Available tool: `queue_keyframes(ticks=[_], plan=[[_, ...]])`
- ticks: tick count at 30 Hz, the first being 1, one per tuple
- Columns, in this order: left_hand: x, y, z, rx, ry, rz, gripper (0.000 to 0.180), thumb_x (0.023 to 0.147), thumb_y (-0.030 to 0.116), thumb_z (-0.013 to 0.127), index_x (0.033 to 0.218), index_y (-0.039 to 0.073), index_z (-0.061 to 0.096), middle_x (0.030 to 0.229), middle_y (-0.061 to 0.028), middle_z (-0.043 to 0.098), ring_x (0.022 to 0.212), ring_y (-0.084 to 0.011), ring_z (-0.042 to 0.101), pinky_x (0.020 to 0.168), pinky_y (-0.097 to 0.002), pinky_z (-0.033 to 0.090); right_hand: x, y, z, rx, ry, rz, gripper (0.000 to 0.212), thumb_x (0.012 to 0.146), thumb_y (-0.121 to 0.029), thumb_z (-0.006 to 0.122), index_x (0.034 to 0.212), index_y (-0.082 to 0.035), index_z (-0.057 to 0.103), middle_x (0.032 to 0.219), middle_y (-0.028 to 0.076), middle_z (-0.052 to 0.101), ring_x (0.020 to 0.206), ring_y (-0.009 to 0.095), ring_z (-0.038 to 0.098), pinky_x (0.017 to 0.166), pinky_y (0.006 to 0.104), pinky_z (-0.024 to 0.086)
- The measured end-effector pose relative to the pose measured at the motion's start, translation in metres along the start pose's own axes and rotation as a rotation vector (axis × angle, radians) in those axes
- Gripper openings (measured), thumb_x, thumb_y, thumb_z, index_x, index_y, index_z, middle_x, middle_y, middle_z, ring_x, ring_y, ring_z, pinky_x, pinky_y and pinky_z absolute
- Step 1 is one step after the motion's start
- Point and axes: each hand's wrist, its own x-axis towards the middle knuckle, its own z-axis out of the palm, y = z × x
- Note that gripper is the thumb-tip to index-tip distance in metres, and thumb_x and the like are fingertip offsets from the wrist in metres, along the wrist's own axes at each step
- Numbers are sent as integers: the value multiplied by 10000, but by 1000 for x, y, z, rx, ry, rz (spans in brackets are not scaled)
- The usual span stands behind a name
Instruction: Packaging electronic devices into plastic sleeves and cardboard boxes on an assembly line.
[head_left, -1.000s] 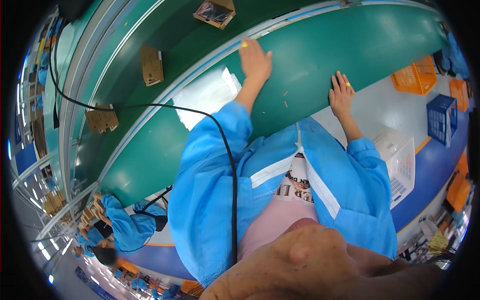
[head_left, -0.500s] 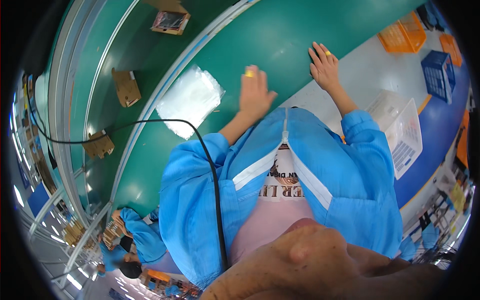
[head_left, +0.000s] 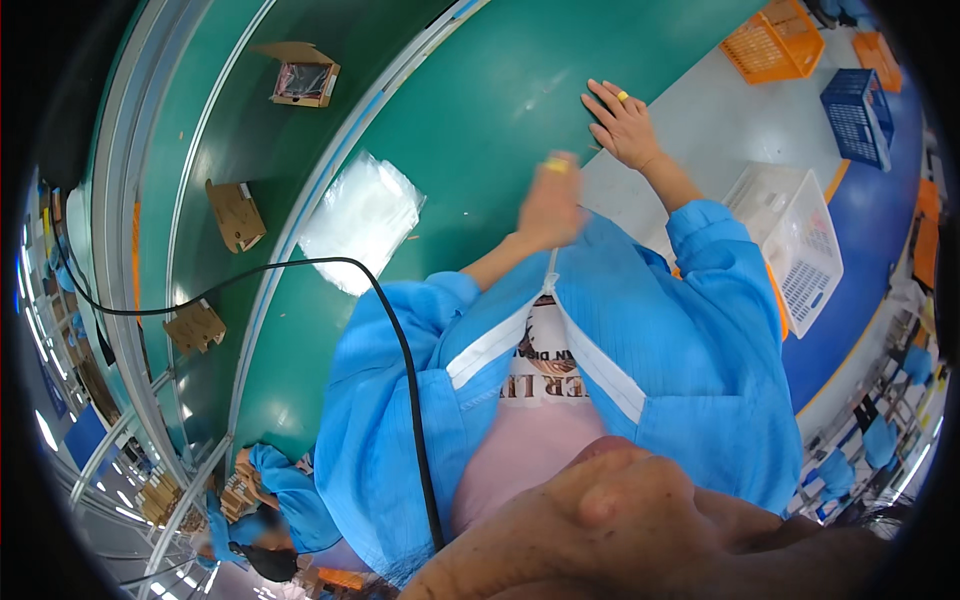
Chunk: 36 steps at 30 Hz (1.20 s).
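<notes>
At the edge of the green worktable (head_left: 500,120) my right hand (head_left: 622,125) lies flat with its fingers apart, holding nothing. A yellow band circles one of its fingers. My left hand (head_left: 553,205) hovers close to my jacket front, near the same edge. Motion smears its fingers, though a yellow band shows there too; whether it holds anything cannot be made out. A stack of clear plastic bags (head_left: 362,222) lies on the table to the left of my left hand, apart from it.
Beyond a metal rail, a green belt carries an open carton (head_left: 305,82) with a dark item inside and brown cartons (head_left: 236,215). A black cable (head_left: 310,262) crosses in front. Crates stand at right: orange (head_left: 772,42), blue (head_left: 858,118), white (head_left: 810,250). A co-worker (head_left: 290,495) sits at lower left.
My left hand has moved right, away from the plastic bags and toward the table edge. My right hand stays spread at the edge. The whole view has shifted slightly, and the cartons appear lower.
</notes>
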Motion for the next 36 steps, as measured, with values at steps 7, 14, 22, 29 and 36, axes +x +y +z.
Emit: queue_keyframes(ticks=[7, 14, 22, 29, 36], plan=[[65, 9, -5, 17, 65, 370, 432, 691, 174, 673, 1099, 58, 590, 1238, -199, 524, 1177, -383, 472, 1017, -486, 369, 27, 42, 9, 522, -35, 28, 297, 847, -136, 536, 1129, -141, 630, 1254, 20, 550, 1147, 223, 481, 944, 371, 357], [83, -24, -47, -29, 27, 244, 396, 824, 233, 614, 1185, 81, 560, 1334, -195, 462, 1288, -361, 384, 1091, -528, 249, 134, 76, 33, 1195, -141, 690, 294, 878, -226, 603, 1107, -42, 612, 990, 79, 631, 823, 182, 604, 748, 293, 490], [117, -113, -75, 414, 272, -514, 578, 872, 316, 548, 1356, 30, 415, 1470, -192, 300, 1365, -345, 277, 1104, -504, 220, 355, 142, 110, 502, 328, 503, 754, 758, -421, 709, 1241, 94, 445, 1210, 276, 507, 1151, 418, 458, 984, 453, 377], [120, -107, -80, 334, 254, -526, 519, 872, 298, 548, 1319, 49, 463, 1465, -165, 321, 1362, -326, 293, 1109, -478, 227, 394, 166, 167, 369, 334, 435, 274, 892, -274, 545, 951, -24, 639, 979, 203, 616, 900, 407, 574, 797, 483, 454], [125, -115, -68, 371, 329, -533, 513, 883, 308, 527, 1321, 49, 464, 1470, -167, 314, 1365, -322, 291, 1121, -473, 205, 300, 143, 56, 1529, -130, 808, 262, 948, -98, 441, 1192, -33, 514, 1054, 101, 610, 889, 216, 639, 658, 321, 565]])
